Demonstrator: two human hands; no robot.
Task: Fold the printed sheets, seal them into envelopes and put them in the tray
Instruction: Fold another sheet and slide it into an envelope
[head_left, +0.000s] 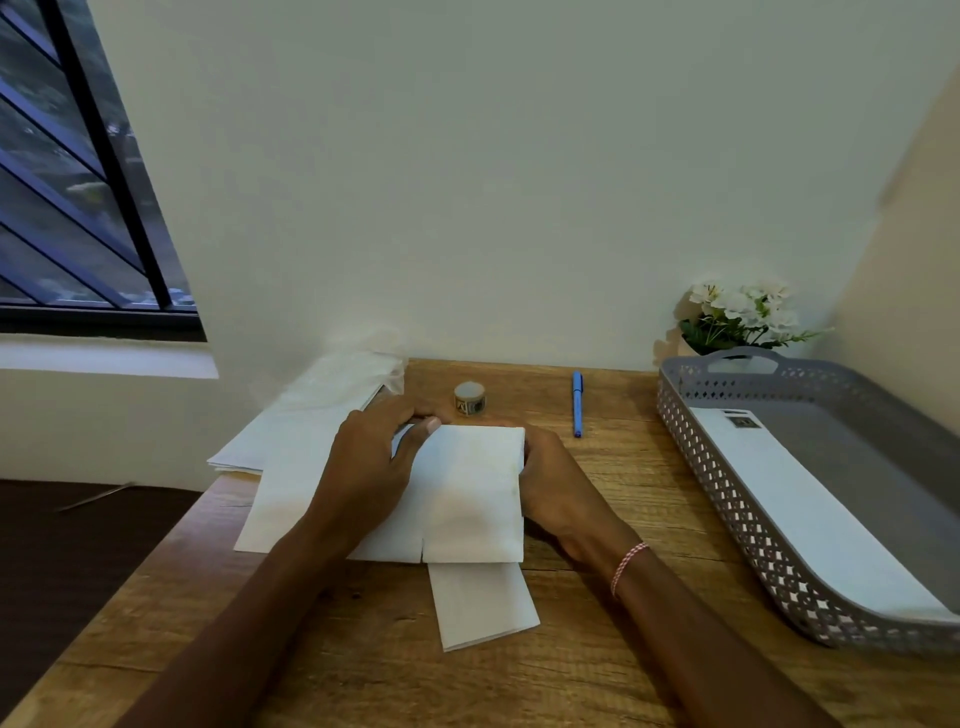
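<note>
Probably a home desk corner: wooden table (597, 519), barred window (78, 182), potted flowers (737, 317).

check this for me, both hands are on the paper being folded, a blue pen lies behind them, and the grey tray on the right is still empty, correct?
Not quite: the head view shows the grey tray already holding a white envelope. The left hand and right hand are on the paper, with the blue pen behind.

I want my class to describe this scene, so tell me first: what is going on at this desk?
A person is folding a white sheet on a wooden desk, the left hand pressing on top and the right hand at its right edge. A folded sheet lies nearer the person. One sealed envelope already lies in the grey tray. A tape roll and blue pen sit behind.
</note>
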